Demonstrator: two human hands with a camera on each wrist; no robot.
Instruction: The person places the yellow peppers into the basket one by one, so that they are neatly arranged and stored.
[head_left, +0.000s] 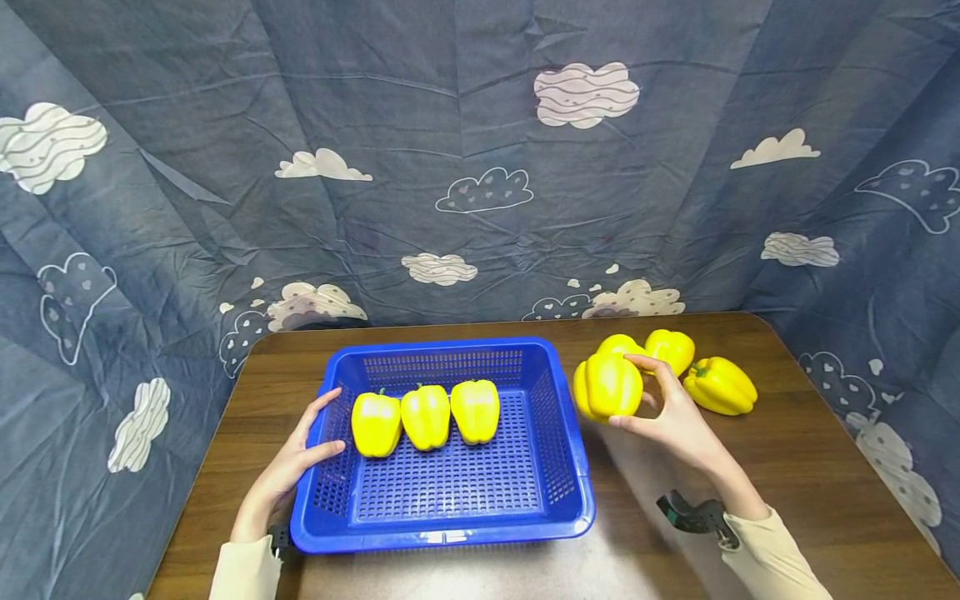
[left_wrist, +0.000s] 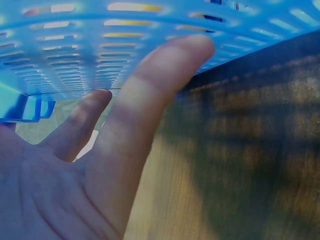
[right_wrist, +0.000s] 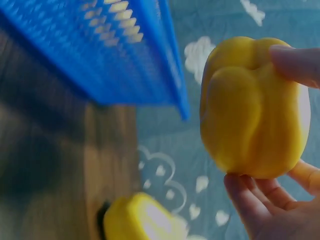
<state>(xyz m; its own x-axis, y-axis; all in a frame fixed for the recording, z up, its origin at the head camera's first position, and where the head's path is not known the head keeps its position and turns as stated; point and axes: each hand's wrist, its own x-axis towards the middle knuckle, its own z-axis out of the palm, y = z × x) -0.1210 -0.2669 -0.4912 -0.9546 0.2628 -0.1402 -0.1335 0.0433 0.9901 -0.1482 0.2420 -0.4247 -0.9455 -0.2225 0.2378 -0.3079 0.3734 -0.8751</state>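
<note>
Head view showed the left hand (head_left: 288, 467) with fingers spread flat against the blue basket's (head_left: 450, 517) left wall. Three yellow peppers (head_left: 425, 416) sat in a row inside. Beside the basket, the right hand (head_left: 678, 421) pinched a yellow bell pepper (head_left: 609, 386) between thumb and fingers, partly hiding the loose peppers (head_left: 718, 385) on the counter (head_left: 810, 467).

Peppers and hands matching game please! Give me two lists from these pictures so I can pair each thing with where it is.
Things:
1. three peppers in a row
2. held pepper
3. left hand
4. lying pepper

Places:
A. in the right hand
B. inside the blue basket
C. on the table, far right
D. against the basket's left wall

Pairs: 1-B, 2-A, 3-D, 4-C
</note>
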